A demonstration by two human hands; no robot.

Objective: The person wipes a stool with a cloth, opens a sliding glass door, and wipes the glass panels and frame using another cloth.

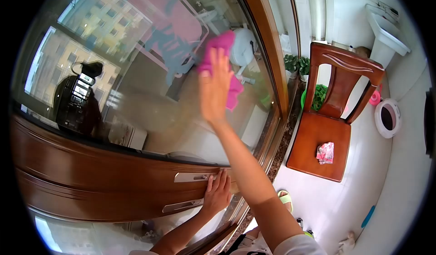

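Note:
My right hand (215, 91) reaches up and presses a magenta cleaning cloth (222, 41) against the glass pane (172, 109) of a wooden sliding door. Its fingers lie stretched over the cloth, and part of the cloth hangs out below them. My left hand (219, 192) rests lower down on the brown door frame (113, 178), fingers laid on the wood beside a metal recessed handle (193, 177). A second handle (181, 206) sits on the neighbouring frame, close to my left wrist. Reflections of a building and a dark figure show in the glass.
To the right stands a wooden chair (313, 141) with a crumpled pink-and-white packet (325, 153) on its seat. Potted plants (297, 64) are by the door track. Beyond are a white basin (385, 30), a pink-and-white round tub (388, 118) and a blue object (368, 216) on the floor.

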